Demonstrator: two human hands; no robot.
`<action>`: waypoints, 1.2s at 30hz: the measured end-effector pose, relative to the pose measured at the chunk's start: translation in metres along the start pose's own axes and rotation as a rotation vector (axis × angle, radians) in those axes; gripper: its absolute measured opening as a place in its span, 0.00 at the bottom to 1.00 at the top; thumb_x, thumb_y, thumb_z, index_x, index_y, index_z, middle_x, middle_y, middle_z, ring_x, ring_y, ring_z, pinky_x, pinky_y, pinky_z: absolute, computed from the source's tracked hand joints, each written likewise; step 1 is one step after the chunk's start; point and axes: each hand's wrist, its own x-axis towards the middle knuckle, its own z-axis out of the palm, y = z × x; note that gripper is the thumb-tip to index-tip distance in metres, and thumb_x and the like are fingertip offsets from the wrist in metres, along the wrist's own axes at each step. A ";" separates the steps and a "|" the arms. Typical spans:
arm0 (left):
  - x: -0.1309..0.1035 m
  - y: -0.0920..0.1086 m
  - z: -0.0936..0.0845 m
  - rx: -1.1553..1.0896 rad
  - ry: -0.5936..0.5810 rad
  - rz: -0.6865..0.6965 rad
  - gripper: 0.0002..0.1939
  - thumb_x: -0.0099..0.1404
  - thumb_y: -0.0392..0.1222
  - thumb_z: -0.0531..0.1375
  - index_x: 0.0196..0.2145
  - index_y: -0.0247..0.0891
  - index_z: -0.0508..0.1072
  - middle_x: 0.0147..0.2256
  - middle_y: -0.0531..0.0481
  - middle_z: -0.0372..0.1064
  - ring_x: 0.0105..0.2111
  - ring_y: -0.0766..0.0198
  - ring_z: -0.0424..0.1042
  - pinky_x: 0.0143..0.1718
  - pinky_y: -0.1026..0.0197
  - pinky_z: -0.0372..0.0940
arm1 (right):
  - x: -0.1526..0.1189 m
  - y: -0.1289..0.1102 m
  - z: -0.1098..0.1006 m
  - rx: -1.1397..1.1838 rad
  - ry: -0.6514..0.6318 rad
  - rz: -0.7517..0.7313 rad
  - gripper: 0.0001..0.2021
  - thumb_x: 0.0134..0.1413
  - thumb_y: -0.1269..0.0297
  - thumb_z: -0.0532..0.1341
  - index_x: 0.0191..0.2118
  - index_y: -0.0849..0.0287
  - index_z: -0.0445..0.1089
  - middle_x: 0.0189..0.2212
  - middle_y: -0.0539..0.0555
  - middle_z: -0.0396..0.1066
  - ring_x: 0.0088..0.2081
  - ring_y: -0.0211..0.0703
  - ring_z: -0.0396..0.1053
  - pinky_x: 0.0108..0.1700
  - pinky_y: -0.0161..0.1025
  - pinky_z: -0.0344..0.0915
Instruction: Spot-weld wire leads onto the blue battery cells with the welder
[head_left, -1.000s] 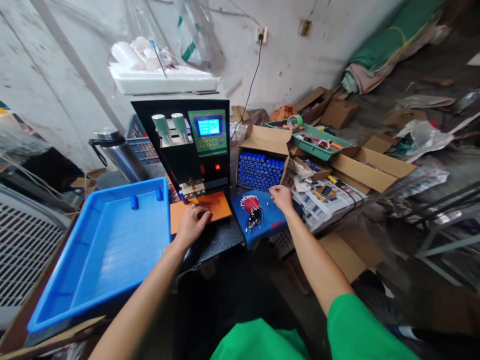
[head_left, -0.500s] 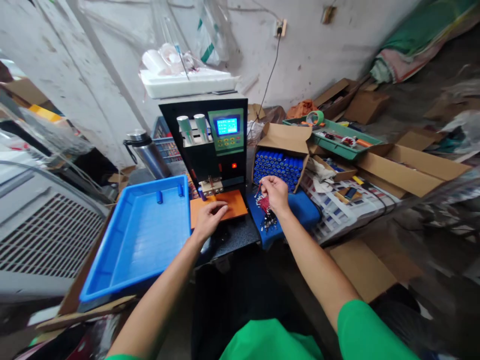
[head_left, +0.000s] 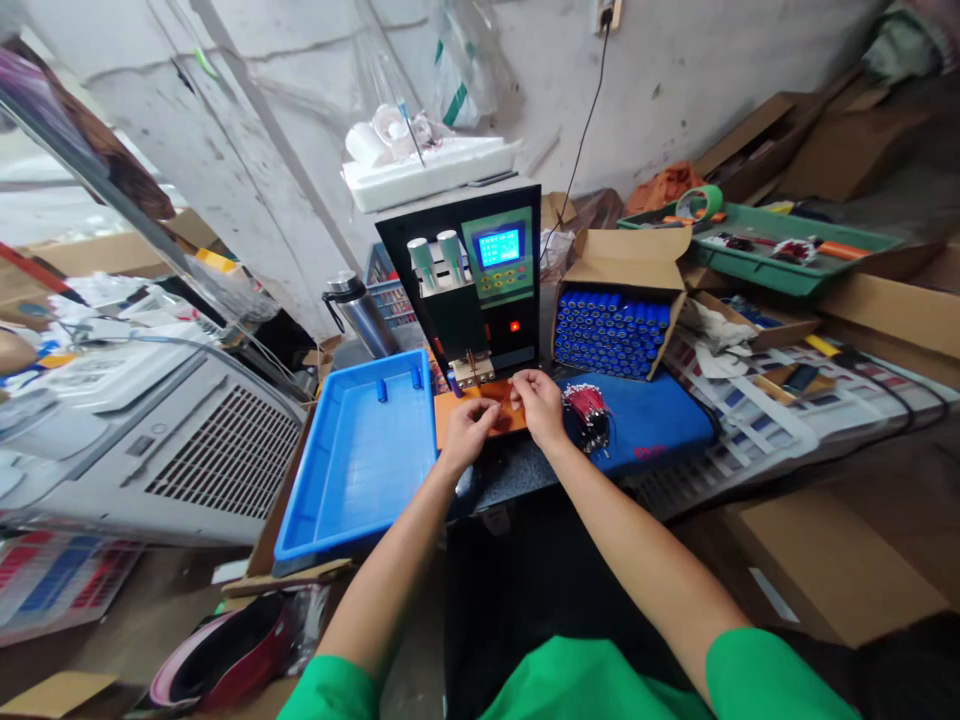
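Note:
In front of the black spot welder (head_left: 499, 335), my left hand (head_left: 470, 428) is over the orange plate (head_left: 448, 408), thumb and fingertips closed together. What they hold, if anything, is too small to make out. My right hand (head_left: 538, 408) is beside it at the plate's right side, fingers pinched on a thin wire that barely shows. Just above the hands is the welder's electrode head (head_left: 471, 372), with a small dark-blue piece at its left. To the right of my right hand lies a bundle of red and black wires (head_left: 589, 412) on a blue padded surface (head_left: 652, 420).
A blue tray (head_left: 360, 455) at the left holds two blue cells (head_left: 382, 390). A cardboard box (head_left: 630, 250) packed with blue cylindrical cells (head_left: 607, 335) stands right of the welder. Beyond are a green tray (head_left: 806, 270), a steel flask (head_left: 364, 315) and a grey slatted machine (head_left: 217, 440).
My right hand has moved left from the wire bundle to the orange plate, close to my left hand. My left hand's fingers have drawn together. The camera view has turned left.

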 end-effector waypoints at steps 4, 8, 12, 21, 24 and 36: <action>0.002 -0.007 -0.001 0.027 0.071 -0.012 0.16 0.59 0.53 0.63 0.29 0.35 0.74 0.25 0.51 0.72 0.25 0.67 0.69 0.29 0.64 0.64 | 0.000 0.000 -0.009 -0.120 -0.191 0.062 0.16 0.44 0.51 0.66 0.34 0.57 0.68 0.24 0.47 0.67 0.26 0.38 0.66 0.25 0.33 0.62; 0.003 -0.008 -0.001 0.054 0.061 -0.020 0.15 0.58 0.52 0.63 0.28 0.36 0.72 0.25 0.51 0.70 0.26 0.67 0.68 0.29 0.65 0.64 | 0.000 0.000 -0.011 -0.271 -0.355 0.003 0.13 0.45 0.53 0.66 0.28 0.58 0.69 0.24 0.49 0.69 0.28 0.40 0.67 0.31 0.36 0.65; -0.001 -0.003 -0.001 0.061 0.049 -0.023 0.15 0.60 0.52 0.62 0.29 0.36 0.70 0.25 0.52 0.69 0.26 0.66 0.68 0.29 0.64 0.64 | 0.001 0.004 -0.014 -0.285 -0.343 0.004 0.14 0.45 0.52 0.66 0.26 0.58 0.70 0.22 0.49 0.68 0.26 0.39 0.66 0.31 0.37 0.65; 0.011 -0.007 -0.023 0.204 0.554 0.030 0.14 0.61 0.43 0.62 0.43 0.39 0.65 0.41 0.47 0.68 0.37 0.64 0.69 0.40 0.61 0.66 | 0.002 0.011 -0.017 -0.160 -0.222 0.106 0.19 0.41 0.46 0.69 0.28 0.60 0.72 0.20 0.49 0.67 0.21 0.36 0.61 0.22 0.34 0.59; 0.027 -0.005 -0.030 0.214 0.467 0.017 0.21 0.58 0.39 0.64 0.49 0.38 0.66 0.50 0.42 0.68 0.46 0.59 0.70 0.47 0.57 0.67 | 0.001 0.011 -0.015 -0.176 -0.215 0.094 0.18 0.42 0.47 0.68 0.27 0.60 0.72 0.20 0.49 0.67 0.20 0.35 0.60 0.22 0.34 0.58; 0.012 0.002 -0.015 0.275 0.068 0.094 0.08 0.59 0.43 0.62 0.27 0.37 0.70 0.22 0.54 0.65 0.24 0.66 0.63 0.27 0.64 0.60 | 0.004 0.013 -0.015 -0.173 -0.192 0.084 0.18 0.43 0.47 0.67 0.27 0.59 0.71 0.22 0.51 0.69 0.22 0.37 0.63 0.24 0.34 0.60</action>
